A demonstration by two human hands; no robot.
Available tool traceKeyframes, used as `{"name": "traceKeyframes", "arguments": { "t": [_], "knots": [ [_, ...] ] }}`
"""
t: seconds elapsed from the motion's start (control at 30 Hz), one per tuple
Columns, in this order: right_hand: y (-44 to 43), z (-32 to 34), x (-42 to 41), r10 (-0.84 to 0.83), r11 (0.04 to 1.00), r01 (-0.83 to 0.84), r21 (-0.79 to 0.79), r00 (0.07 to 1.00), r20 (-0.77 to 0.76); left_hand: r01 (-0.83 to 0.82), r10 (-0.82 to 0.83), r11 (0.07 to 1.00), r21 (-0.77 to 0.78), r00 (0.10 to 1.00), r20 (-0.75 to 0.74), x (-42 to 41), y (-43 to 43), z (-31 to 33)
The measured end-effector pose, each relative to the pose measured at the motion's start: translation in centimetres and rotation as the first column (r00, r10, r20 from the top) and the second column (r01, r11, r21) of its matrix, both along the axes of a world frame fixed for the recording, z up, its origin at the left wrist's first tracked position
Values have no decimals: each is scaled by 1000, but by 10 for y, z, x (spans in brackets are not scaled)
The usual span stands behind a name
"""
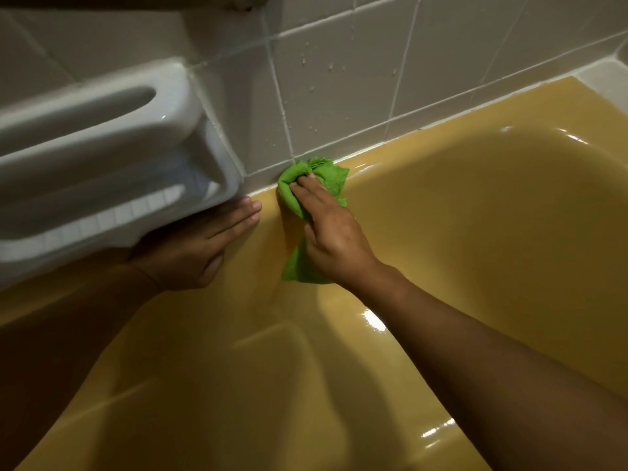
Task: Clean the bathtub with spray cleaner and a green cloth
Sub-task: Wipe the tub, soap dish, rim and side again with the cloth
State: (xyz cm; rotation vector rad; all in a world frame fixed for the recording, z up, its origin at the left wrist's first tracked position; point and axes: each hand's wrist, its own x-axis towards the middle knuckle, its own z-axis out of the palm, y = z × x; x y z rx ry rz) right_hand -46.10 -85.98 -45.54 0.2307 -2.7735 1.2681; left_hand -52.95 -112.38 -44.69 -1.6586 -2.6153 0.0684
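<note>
The mustard-yellow bathtub (475, 215) fills the lower and right part of the head view. My right hand (331, 229) presses a crumpled green cloth (326, 175) against the tub's far rim, where it meets the tiled wall; its fingers curl over the bunched cloth. My left hand (200, 243) lies flat with straight fingers on the same rim, just left of the cloth and under the soap dish. No spray cleaner is in view.
A white ceramic soap dish with a grab bar (112, 158) juts out from the grey tiled wall (339, 79) above my left hand. Water drops dot the tiles. The tub's glossy near rim (373, 321) runs under my right forearm.
</note>
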Motion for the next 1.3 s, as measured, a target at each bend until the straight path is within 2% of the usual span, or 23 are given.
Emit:
{"name": "traceKeyframes", "arguments": {
  "t": [0.13, 0.3, 0.57, 0.77, 0.97, 1.17, 1.3],
  "knots": [
    [8, -1, -2, 35, 998, -35, 46, 999, -1, -7, 7, 1000, 7, 1000, -19, 2, -5, 0],
    [15, -6, 0, 85, 992, -84, 98, 996, -6, 52, -60, 995, -87, 994, -88, 0, -14, 0],
    [8, -3, -2, 11, 994, -10, 106, 1000, -10, 125, -153, 979, -158, 972, -177, -1, -33, -3],
    [3, -2, -5, -37, 987, 40, 156, 999, -21, 192, -261, 950, -247, 922, -287, -1, -40, -4],
    [0, 2, -4, -70, 980, 70, 186, 998, -7, 146, -258, 922, -358, 921, -291, 8, -53, 0],
    [-2, 17, -1, -91, 982, 78, 172, 993, 70, 174, -273, 936, -306, 908, -318, 56, -47, 35],
    [-3, 29, 1, -94, 981, 68, 184, 986, 135, 174, -269, 955, -242, 849, -454, 80, -36, 86]
  ]
}}
